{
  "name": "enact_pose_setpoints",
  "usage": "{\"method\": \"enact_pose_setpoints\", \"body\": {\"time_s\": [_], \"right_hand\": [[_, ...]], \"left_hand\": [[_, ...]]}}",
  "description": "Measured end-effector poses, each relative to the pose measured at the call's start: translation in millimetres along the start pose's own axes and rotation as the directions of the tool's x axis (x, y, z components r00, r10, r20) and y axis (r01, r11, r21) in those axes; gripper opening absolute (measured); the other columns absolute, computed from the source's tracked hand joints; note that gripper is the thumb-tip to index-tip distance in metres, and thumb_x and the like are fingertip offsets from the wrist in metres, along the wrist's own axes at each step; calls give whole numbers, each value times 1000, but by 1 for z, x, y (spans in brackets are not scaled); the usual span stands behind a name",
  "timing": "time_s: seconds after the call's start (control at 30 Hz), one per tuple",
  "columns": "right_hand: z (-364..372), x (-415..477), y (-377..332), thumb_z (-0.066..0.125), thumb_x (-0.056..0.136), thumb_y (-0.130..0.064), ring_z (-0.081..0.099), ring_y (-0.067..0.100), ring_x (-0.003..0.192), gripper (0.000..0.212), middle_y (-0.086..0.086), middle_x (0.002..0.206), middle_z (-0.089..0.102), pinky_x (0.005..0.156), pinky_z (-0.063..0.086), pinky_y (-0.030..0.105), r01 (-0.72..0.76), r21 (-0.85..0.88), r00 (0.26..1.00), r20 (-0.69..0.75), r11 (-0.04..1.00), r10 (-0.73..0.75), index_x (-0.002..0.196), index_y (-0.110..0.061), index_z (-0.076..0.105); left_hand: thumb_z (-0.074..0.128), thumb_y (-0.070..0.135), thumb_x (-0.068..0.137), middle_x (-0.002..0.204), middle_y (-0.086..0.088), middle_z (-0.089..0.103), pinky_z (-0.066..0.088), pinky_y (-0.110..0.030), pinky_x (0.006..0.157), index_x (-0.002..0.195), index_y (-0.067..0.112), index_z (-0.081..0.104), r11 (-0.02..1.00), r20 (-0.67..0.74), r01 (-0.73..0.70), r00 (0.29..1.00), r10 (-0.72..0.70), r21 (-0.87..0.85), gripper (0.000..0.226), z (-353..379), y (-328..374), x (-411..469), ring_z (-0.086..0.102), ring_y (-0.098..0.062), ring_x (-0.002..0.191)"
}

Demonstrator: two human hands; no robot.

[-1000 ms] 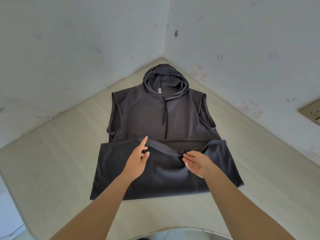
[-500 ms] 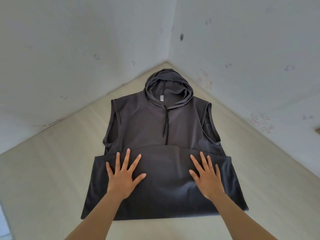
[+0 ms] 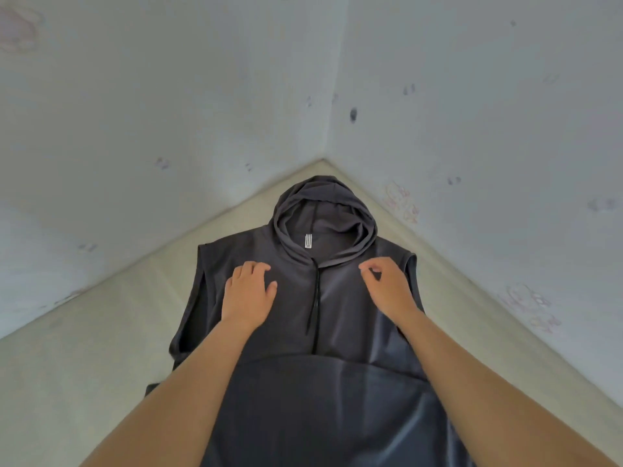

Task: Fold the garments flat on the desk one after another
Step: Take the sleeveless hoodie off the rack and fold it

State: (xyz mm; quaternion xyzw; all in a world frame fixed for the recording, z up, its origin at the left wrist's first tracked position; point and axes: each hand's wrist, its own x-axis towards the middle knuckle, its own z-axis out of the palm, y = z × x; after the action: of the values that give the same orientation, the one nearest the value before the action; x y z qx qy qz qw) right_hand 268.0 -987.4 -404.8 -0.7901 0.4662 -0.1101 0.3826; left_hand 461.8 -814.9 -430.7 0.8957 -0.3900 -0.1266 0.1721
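Hem fold done; left hand (image 3: 247, 293) and right hand (image 3: 387, 288) have moved up the hoodie (image 3: 340, 308) toward the desk (image 3: 101, 365) corner. Left rests loosely curled; whether right pinches cloth, I cannot tell.

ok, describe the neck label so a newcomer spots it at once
The dark grey sleeveless hoodie lies on the desk, its hood pointing into the wall corner. Inside the hood opening, at the back of the neck, sits the label: the only pale, striped patch on the dark cloth, just above the black drawstring.
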Motion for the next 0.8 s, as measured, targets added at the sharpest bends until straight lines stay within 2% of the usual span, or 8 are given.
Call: {"method": "enact_pose_setpoints", "body": {"time_s": [0.13,0.33,0.43,0.5,0.6,0.67,0.73,0.8], "right_hand": [[-29,70,-29,47,97,-20,58,38,102,32,25,108,63,83,45,41,-47,-40,998,25,998,48,103,8,62],[-32,158,-28,44,91,-6,57,26,108,26,9,117,62,82,34,21,-26,-98,1000,10,995,28,108,-10,64],[-20,181,-17,46,96,-14,55,22,107,22,4,113,60,84,34,23,-11,-89,1000,21,996,13,113,-10,59],[-10,200,-12,40,100,-23,55,23,101,27,5,106,59,81,35,27,-64,-60,997,29,996,66,111,-7,59],[-3,224,-7,42,98,-23,58,26,102,27,8,113,64,89,45,35,-164,91,986,30,982,162,108,-10,64],[0,238,-3,52,96,-25,61,25,101,20,10,114,66,93,49,38,-222,135,974,72,966,214,106,-13,66],[0,245,-4,64,90,-25,63,25,94,20,11,109,67,83,54,37,-271,144,952,185,952,243,107,-14,65],[-4,248,-10,73,83,-27,62,20,83,33,7,101,65,63,51,28,-275,91,915,331,957,231,113,-17,62]], "left_hand": [[54,29,95,136,-13,44,39,-42,101,136,13,44,963,57,140,990,-130,-231,45,-9,11,67,43,-30,124],[58,16,93,128,-11,50,41,-35,97,128,13,50,927,21,100,995,-99,-361,37,-6,19,150,53,-27,116],[64,28,90,127,-8,51,41,-34,97,129,15,51,934,51,87,996,-74,-348,43,4,21,179,51,-24,116],[58,39,93,125,-6,55,41,-30,91,127,13,53,909,68,112,993,-92,-402,43,12,28,202,54,-23,113],[41,32,101,124,-9,59,37,-25,84,125,8,53,832,80,222,974,-211,-508,36,16,37,229,56,-23,110],[46,30,100,124,-10,60,39,-27,88,125,9,54,804,148,280,960,-238,-524,33,21,38,245,56,-24,110],[59,37,93,118,-9,64,46,-33,95,116,11,61,801,242,314,946,-217,-510,34,22,39,256,60,-24,106],[69,47,83,99,-7,70,52,-35,87,97,12,69,797,349,329,923,-160,-506,38,17,41,263,65,-22,92]]}}
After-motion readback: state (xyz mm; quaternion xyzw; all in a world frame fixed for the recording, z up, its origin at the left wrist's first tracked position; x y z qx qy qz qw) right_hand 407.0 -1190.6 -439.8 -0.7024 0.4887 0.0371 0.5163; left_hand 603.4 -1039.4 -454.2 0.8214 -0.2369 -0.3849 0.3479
